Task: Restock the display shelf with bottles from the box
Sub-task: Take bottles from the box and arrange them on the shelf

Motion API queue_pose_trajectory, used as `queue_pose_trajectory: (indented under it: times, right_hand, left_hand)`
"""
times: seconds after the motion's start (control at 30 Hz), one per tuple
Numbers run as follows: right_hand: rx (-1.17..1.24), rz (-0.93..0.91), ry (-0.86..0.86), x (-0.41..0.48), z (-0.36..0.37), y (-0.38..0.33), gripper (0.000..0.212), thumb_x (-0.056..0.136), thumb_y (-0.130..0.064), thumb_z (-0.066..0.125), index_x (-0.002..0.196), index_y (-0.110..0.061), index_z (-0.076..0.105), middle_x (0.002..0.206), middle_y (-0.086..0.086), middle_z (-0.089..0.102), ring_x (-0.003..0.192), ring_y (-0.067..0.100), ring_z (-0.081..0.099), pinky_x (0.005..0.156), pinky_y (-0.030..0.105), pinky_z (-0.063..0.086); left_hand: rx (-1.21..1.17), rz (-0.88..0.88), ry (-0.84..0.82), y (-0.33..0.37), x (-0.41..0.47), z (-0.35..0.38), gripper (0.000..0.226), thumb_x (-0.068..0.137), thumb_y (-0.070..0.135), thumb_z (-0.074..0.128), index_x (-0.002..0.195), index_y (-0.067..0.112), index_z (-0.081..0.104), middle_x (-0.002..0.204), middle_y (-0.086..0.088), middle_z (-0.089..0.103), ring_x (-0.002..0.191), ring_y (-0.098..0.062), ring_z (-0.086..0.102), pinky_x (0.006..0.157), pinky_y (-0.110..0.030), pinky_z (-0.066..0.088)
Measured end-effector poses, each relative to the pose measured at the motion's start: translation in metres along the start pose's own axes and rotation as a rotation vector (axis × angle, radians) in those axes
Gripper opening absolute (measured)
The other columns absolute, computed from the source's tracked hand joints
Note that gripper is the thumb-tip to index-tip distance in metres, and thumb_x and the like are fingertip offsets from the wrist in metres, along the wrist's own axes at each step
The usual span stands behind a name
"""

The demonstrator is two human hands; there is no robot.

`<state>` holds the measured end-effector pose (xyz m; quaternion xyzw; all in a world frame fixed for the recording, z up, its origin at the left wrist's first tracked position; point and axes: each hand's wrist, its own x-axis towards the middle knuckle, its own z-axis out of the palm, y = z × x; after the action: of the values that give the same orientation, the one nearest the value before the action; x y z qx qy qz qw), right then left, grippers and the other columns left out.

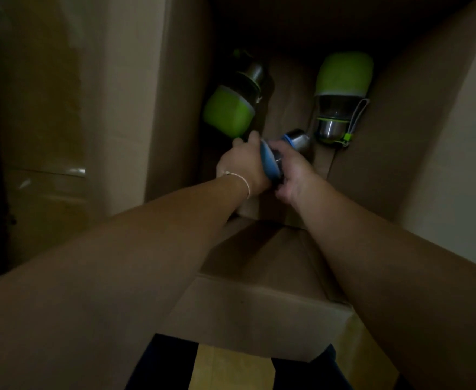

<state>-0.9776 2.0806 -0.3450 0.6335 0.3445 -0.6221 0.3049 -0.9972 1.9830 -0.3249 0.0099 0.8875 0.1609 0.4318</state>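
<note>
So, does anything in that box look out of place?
Only mildly: the left green-and-steel bottle and right green-and-steel bottle lie loose in the brown cardboard box, pointing opposite ways. No spill or damage shows.

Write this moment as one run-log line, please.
stage: pick from box | left hand, right hand: hold blue bottle | left green bottle, right green bottle: lying in box

We look down into a deep brown cardboard box [400, 136], open and dim inside. The left green bottle [231, 108] leans tilted against the left wall. The right green bottle [341, 88] lies near the right wall, a grey strap along its side. Our left hand [242, 164] and right hand [296, 170] grip a blue bottle [270, 161] with a steel end.
</note>
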Motion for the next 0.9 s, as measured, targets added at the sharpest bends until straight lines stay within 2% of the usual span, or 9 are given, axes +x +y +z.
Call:
queue_pose_trajectory:
  times: [0.07, 0.17, 0.2, 0.3, 0.43, 0.63, 0.7, 0.8, 0.9]
  right_hand:
    - [0.0, -0.005, 0.048, -0.006, -0.002, 0.007, 0.058, 0.066, -0.034, 0.086, 0.116, -0.012, 0.068, 0.104, 0.012, 0.075, 0.089, 0.027, 0.074, 0.068, 0.038, 0.062]
    - [-0.029, -0.016, 0.067, -0.02, -0.008, 0.018, 0.094, 0.031, -0.043, 0.088, 0.118, -0.016, 0.066, 0.103, 0.008, 0.076, 0.085, 0.024, 0.075, 0.063, 0.034, 0.06]
    - [-0.036, -0.038, 0.066, -0.031, -0.01, 0.02, 0.093, 0.028, -0.044, 0.088, 0.115, -0.016, 0.067, 0.103, 0.007, 0.076, 0.085, 0.023, 0.075, 0.067, 0.036, 0.061]
    - [-0.056, -0.131, 0.098, -0.078, -0.015, 0.017, 0.063, 0.049, -0.034, 0.094, 0.1, -0.015, 0.063, 0.099, 0.008, 0.073, 0.085, 0.025, 0.073, 0.078, 0.044, 0.062]
    - [-0.034, -0.24, 0.129, -0.139, -0.023, 0.001, 0.048, 0.053, -0.026, 0.095, 0.087, -0.012, 0.064, 0.09, 0.008, 0.074, 0.079, 0.024, 0.074, 0.076, 0.044, 0.063]
    - [-0.077, -0.374, 0.123, -0.249, -0.032, -0.03, 0.052, 0.052, -0.03, 0.093, 0.095, -0.01, 0.073, 0.09, 0.003, 0.077, 0.079, 0.018, 0.075, 0.073, 0.038, 0.063]
    - [-0.089, -0.417, 0.128, -0.293, -0.038, -0.037, 0.049, 0.055, -0.029, 0.093, 0.096, -0.011, 0.074, 0.089, 0.002, 0.077, 0.08, 0.017, 0.075, 0.074, 0.037, 0.063]
    - [-0.124, -0.475, 0.149, -0.359, -0.05, -0.043, 0.056, 0.057, -0.033, 0.093, 0.106, -0.016, 0.071, 0.095, -0.001, 0.075, 0.083, 0.013, 0.073, 0.074, 0.033, 0.063]
    - [-0.131, -0.506, 0.124, -0.423, -0.062, -0.048, 0.062, 0.059, -0.035, 0.093, 0.112, -0.017, 0.068, 0.101, -0.002, 0.074, 0.087, 0.013, 0.072, 0.08, 0.036, 0.062]
  left_hand:
    - [0.002, -0.004, -0.013, -0.001, -0.008, 0.002, 0.074, 0.073, 0.037, 0.078, 0.13, 0.016, 0.035, 0.127, -0.013, 0.046, 0.107, -0.033, 0.059, 0.08, -0.039, 0.047]
    - [0.012, -0.006, -0.031, -0.002, -0.028, -0.003, 0.079, 0.068, 0.039, 0.081, 0.129, 0.017, 0.035, 0.126, -0.011, 0.045, 0.107, -0.032, 0.058, 0.079, -0.037, 0.047]
    - [0.022, -0.005, -0.039, 0.0, -0.036, -0.007, 0.081, 0.067, 0.041, 0.081, 0.129, 0.017, 0.035, 0.125, -0.011, 0.044, 0.107, -0.032, 0.057, 0.081, -0.038, 0.047]
    - [0.022, -0.002, -0.046, 0.014, -0.065, -0.026, 0.084, 0.062, 0.047, 0.081, 0.127, 0.017, 0.037, 0.124, -0.011, 0.041, 0.108, -0.033, 0.054, 0.084, -0.039, 0.046]
    - [-0.03, 0.054, 0.023, 0.041, -0.106, -0.066, 0.083, 0.062, 0.051, 0.08, 0.126, 0.016, 0.039, 0.12, -0.011, 0.043, 0.109, -0.034, 0.051, 0.082, -0.038, 0.041]
    - [-0.162, 0.093, 0.128, 0.095, -0.176, -0.135, 0.077, 0.06, 0.046, 0.083, 0.115, 0.01, 0.042, 0.113, -0.016, 0.052, 0.107, -0.039, 0.054, 0.082, -0.038, 0.044]
    - [-0.222, 0.105, 0.151, 0.112, -0.207, -0.158, 0.073, 0.058, 0.044, 0.084, 0.109, 0.011, 0.042, 0.109, -0.013, 0.053, 0.105, -0.035, 0.055, 0.078, -0.035, 0.044]
    - [-0.253, 0.131, 0.193, 0.139, -0.259, -0.191, 0.069, 0.058, 0.041, 0.087, 0.102, 0.016, 0.039, 0.103, -0.004, 0.049, 0.101, -0.028, 0.056, 0.075, -0.031, 0.044]
    - [-0.244, 0.168, 0.23, 0.165, -0.31, -0.225, 0.074, 0.056, 0.044, 0.088, 0.105, 0.016, 0.041, 0.106, -0.004, 0.049, 0.099, -0.025, 0.056, 0.076, -0.033, 0.046]
